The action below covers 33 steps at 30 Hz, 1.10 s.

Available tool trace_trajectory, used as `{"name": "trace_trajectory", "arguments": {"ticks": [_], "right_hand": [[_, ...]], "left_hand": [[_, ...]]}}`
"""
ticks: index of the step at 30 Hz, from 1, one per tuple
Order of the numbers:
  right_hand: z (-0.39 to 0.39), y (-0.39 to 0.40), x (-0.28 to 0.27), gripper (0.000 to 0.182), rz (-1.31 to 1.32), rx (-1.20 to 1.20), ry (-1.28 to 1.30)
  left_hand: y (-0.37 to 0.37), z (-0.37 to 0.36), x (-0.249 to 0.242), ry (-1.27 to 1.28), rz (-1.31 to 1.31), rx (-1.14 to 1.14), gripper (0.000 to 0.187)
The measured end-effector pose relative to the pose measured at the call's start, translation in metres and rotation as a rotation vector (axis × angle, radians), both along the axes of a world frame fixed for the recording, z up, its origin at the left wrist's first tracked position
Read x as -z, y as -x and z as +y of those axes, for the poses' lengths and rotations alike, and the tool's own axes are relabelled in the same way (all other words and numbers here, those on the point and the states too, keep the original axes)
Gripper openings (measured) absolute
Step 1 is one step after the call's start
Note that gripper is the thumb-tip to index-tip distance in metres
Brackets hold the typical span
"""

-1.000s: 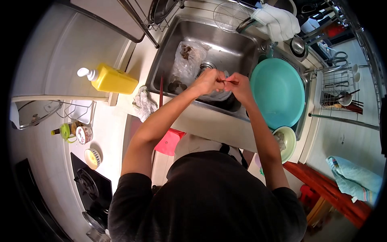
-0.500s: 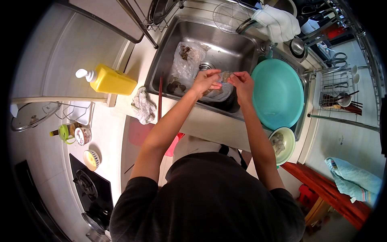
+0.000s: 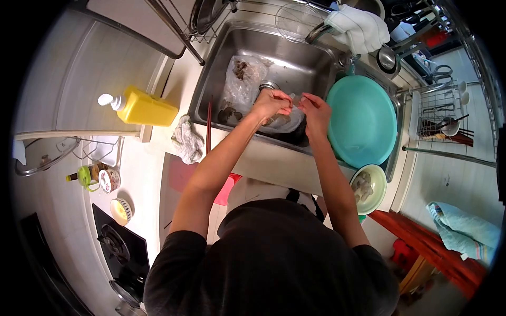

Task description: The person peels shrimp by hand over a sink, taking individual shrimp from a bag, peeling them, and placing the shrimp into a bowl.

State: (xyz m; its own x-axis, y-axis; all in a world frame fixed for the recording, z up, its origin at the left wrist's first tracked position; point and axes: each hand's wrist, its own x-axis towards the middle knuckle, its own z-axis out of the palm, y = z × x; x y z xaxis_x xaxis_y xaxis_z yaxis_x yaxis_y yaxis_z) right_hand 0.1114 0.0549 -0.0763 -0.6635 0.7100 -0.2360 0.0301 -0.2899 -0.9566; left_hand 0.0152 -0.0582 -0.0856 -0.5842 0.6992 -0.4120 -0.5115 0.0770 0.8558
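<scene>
Over the front of the sink [image 3: 300, 58], my left hand [image 3: 272, 104] is closed in a pinch at one end of a small translucent shrimp [image 3: 295, 99]. The fingertips of my right hand [image 3: 316, 110] pinch its other end. Below my hands lies a clear plastic bag [image 3: 287, 125], partly hidden by them. Another crumpled plastic bag [image 3: 245, 79] with brownish contents rests in the sink's left half. Dark greyish pieces, perhaps shrimp, lie near its lower end [image 3: 227, 114]. Pale peeled shrimp [image 3: 363, 185] sit in a light green bowl [image 3: 379, 196] near my right forearm.
A large turquoise basin [image 3: 363, 121] stands right of the sink. Red chopsticks [image 3: 209, 126], a wet cloth [image 3: 187, 139] and a yellow pump bottle [image 3: 147, 107] are on the left counter. The faucet [image 3: 319, 32], with a white cloth [image 3: 361, 29] over it, rises behind.
My left hand's fingers have curled inward from a more stretched pose, closing around the shrimp's end. My right hand stays nearly in place. The whole view has shifted slightly.
</scene>
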Motion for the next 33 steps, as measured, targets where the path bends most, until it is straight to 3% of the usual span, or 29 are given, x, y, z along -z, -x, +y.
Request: {"name": "trace_trajectory", "arguments": {"ticks": [4,7,9,10,11,13,15,16,18,23,26,28,29,31,32,33], "right_hand": [[0.008,0.006,0.018,0.016,0.066,0.177,0.084],[0.023,0.007,0.021,0.018,0.097,0.148,0.164],[0.026,0.002,0.017,0.019,0.09,0.104,0.248],[0.027,0.0,0.016,0.021,0.081,0.055,0.332],[0.027,-0.002,0.014,0.021,0.081,0.053,0.332],[0.027,-0.007,0.01,0.022,0.118,-0.092,0.387],[0.032,-0.012,-0.003,0.022,0.054,-0.174,0.297],[0.032,-0.015,-0.012,0.021,-0.014,-0.258,0.213],[0.03,-0.017,-0.027,0.019,-0.052,-0.33,0.119],[0.029,-0.009,-0.045,0.019,-0.077,-0.412,-0.059],[0.027,-0.012,-0.056,0.021,0.064,-0.436,0.076],[0.02,-0.011,-0.068,0.02,0.14,-0.438,-0.119],[0.017,-0.009,-0.07,0.02,0.14,-0.435,-0.117],[0.012,-0.007,-0.072,0.018,-0.021,-0.385,-0.44],[0.01,-0.006,-0.074,0.018,-0.021,-0.384,-0.439],[0.008,-0.006,-0.076,0.015,-0.013,-0.342,-0.602]], "left_hand": [[-0.003,-0.004,0.015,0.066,0.176,0.057,0.008],[-0.007,-0.013,0.029,0.194,0.364,0.152,0.009],[-0.01,-0.016,0.041,0.358,0.93,0.21,0.011],[-0.013,-0.019,0.054,0.358,0.929,0.208,0.011],[-0.016,-0.022,0.067,0.432,1.17,0.272,0.016],[-0.017,-0.022,0.056,0.504,1.411,0.337,0.021],[-0.007,-0.012,0.032,0.568,0.694,0.406,0.031],[-0.007,-0.009,0.017,0.568,0.691,0.416,0.031],[-0.007,-0.002,-0.013,-0.037,0.162,0.058,0.029],[-0.003,0.001,-0.035,-0.034,0.296,0.146,0.02],[0.001,-0.006,-0.043,-0.106,0.096,0.017,0.018],[0.0,-0.008,-0.05,-0.147,-0.134,-0.07,0.018],[-0.002,-0.008,-0.053,-0.145,-0.135,-0.068,0.018],[-0.004,-0.008,-0.057,-0.169,-0.259,-0.069,0.016],[-0.005,-0.008,-0.059,-0.168,-0.259,-0.068,0.016],[-0.007,-0.008,-0.061,-0.168,-0.251,-0.068,0.017]]}}
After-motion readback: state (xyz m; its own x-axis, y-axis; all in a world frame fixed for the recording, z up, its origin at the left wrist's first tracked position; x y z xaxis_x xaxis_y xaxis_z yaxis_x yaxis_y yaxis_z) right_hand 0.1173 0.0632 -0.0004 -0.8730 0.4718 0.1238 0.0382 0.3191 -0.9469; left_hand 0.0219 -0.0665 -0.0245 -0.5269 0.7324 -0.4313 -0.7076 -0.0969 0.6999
